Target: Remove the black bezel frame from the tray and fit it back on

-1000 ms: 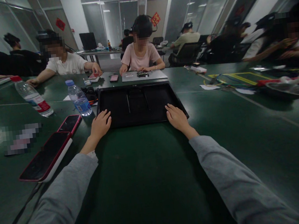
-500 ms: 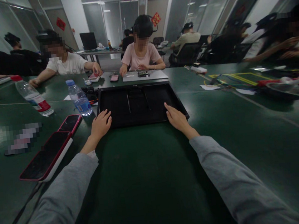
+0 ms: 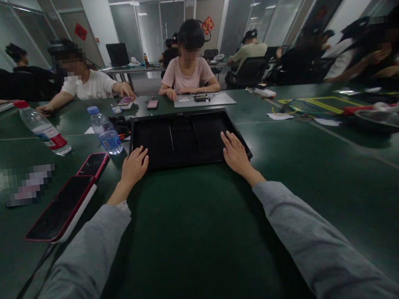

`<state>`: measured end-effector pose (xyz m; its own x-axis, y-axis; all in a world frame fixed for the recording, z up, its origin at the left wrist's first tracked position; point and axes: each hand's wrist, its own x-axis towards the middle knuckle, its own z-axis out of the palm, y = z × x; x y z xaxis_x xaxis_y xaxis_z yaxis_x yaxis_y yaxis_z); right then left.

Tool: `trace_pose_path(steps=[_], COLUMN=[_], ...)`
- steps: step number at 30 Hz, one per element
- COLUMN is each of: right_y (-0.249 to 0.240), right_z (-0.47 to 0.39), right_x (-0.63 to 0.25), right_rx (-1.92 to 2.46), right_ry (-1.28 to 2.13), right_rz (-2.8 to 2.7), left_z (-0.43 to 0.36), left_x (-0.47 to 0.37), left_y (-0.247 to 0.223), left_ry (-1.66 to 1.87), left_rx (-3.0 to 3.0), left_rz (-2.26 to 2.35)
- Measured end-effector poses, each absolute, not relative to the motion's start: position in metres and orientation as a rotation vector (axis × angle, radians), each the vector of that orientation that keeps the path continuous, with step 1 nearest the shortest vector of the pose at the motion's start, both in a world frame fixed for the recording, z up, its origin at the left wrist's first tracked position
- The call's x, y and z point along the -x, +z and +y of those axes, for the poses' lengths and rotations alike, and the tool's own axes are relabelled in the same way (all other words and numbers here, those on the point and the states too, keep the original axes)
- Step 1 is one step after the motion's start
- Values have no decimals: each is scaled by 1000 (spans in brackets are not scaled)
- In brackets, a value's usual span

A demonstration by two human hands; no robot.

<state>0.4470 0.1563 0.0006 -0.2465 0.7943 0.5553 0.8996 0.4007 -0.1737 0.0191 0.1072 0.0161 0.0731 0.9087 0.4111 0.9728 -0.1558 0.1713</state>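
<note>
A shallow black rectangular tray-like panel (image 3: pixel 163 146) with a raised rim lies flat on the green table (image 3: pixel 195 236) in front of me. Two thin upright lines, possibly rails, show near its middle. My left hand (image 3: pixel 135 165) rests over its near left corner, fingers stretched out. Over the near right corner lies my right hand (image 3: pixel 236 154), its fingers spread and pointing away from me. Neither hand wraps round the panel.
Left of the panel stand a blue-capped bottle (image 3: pixel 105 131) and a red-capped bottle (image 3: pixel 44 129). Nearer me lie phones in red cases (image 3: pixel 62 208). Across the table a person (image 3: pixel 188 67) sits behind a silver panel (image 3: pixel 220 99). Cables (image 3: pixel 297 107) and a bowl (image 3: pixel 386 118) are at right.
The fingers of my right hand have lifted and spread apart. My left hand stays put. Across the table, the silver panel has shifted to the right, and the person's hand has moved with it.
</note>
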Motion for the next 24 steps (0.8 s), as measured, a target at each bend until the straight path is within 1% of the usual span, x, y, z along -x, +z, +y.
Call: trace_pose_path(steps=[7, 12, 18, 24], right_y=[1, -3, -2, 1], right_z=[159, 162, 161, 160], right_x=[-449, -451, -450, -450], right_rx=[1398, 1431, 1441, 1419], right_ry=[-261, -198, -221, -175], right_rz=[-2109, -2103, -2111, -2128], left_z=[106, 106, 105, 106], left_x=[-21, -20, -21, -20], left_y=[18, 18, 18, 16], left_ry=[-662, -653, -644, -658], left_rx=[2182, 2180, 2178, 2171], left_rz=[-1955, -1955, -1952, -1944])
